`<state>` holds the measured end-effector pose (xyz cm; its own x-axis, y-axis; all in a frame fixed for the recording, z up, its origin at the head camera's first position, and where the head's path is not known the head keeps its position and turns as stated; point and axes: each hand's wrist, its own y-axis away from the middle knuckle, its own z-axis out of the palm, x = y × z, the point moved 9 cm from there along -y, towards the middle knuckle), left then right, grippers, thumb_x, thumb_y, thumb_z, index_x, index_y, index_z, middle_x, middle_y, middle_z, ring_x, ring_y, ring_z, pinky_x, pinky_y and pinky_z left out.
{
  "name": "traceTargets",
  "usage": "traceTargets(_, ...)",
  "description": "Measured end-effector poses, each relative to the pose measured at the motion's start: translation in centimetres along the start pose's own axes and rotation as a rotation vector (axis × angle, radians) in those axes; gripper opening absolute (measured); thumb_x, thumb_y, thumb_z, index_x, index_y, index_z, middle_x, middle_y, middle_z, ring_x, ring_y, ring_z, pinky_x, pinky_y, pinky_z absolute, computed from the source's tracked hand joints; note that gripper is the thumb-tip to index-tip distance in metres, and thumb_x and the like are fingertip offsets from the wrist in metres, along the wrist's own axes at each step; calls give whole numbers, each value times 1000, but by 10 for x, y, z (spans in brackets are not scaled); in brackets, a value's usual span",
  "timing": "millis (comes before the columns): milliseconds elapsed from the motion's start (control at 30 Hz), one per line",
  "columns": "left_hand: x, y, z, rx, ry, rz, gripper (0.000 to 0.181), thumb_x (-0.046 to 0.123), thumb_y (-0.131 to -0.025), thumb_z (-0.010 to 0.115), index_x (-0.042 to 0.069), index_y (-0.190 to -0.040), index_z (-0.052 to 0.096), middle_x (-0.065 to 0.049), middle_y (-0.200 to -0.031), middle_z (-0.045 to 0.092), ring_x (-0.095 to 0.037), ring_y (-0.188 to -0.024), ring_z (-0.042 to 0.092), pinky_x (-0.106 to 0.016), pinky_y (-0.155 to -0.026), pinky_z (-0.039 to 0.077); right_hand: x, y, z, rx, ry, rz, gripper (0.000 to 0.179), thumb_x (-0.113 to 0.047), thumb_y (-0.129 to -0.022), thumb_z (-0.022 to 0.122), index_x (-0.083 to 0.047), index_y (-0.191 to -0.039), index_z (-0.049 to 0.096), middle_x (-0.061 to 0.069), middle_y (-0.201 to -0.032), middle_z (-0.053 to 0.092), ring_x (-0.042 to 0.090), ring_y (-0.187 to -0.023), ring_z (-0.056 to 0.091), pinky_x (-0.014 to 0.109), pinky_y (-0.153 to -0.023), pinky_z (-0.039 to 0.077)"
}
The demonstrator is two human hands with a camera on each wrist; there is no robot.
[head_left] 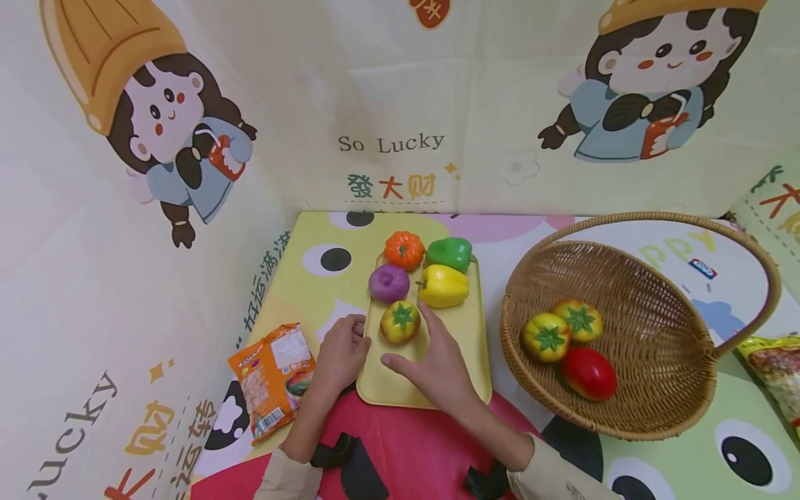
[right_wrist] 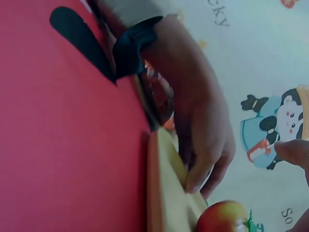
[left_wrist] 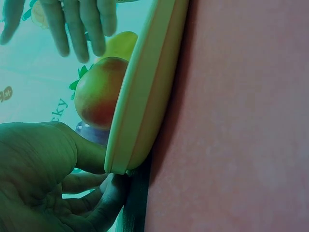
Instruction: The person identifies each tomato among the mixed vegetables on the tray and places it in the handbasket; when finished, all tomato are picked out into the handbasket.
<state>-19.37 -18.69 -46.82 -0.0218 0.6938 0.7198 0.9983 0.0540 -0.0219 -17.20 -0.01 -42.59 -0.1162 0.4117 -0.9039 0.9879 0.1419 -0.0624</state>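
My left hand (head_left: 342, 353) grips the left rim of a pale yellow tray (head_left: 390, 390); the left wrist view shows its thumb on the rim and fingers curled below. Over the tray, my right hand (head_left: 442, 367) spreads thumb and forefinger around the right side of a yellow-red toy tomato (head_left: 400, 322) with a green leafy top, holding nothing. Behind the tomato lie a purple toy onion (head_left: 389, 283), an orange toy pumpkin (head_left: 403, 251), a green bell pepper (head_left: 450, 254) and a yellow bell pepper (head_left: 443, 286).
On the right stands a wicker basket (head_left: 662, 333) with a tall handle, holding two similar tomatoes (head_left: 546, 337) and a red fruit (head_left: 589, 373). An orange snack packet (head_left: 273, 382) lies left of my left forearm. Another packet (head_left: 775, 378) shows at the right edge.
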Motion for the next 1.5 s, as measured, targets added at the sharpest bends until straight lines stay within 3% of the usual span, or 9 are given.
traceTargets(333,0,0,0,-1,0,7,35,4,-89,66,-1,-123,61,-5,-93,58,-15,-80,60,-36,-76,52,12,-13,10,-18,-5,18,103,-36,-74,87,-7,-154,30,4,-154,36,22,-138,37,48,-109,34)
traceTargets(567,1,0,0,3,-5,10,36,4,-88,67,-1,-123,62,-5,-94,58,-15,-80,60,-36,-76,52,18,-22,16,-18,-19,15,103,-33,-73,88,-2,-153,31,12,-152,39,27,-136,40,48,-109,33)
traceTargets(1500,2,-1,-1,10,-10,22,35,5,-88,68,0,-122,62,-3,-93,58,-14,-80,58,-35,-75,51,24,-39,22,-23,18,-38,92,-18,-71,90,2,-146,40,17,-137,52,31,-118,54,46,-102,41)
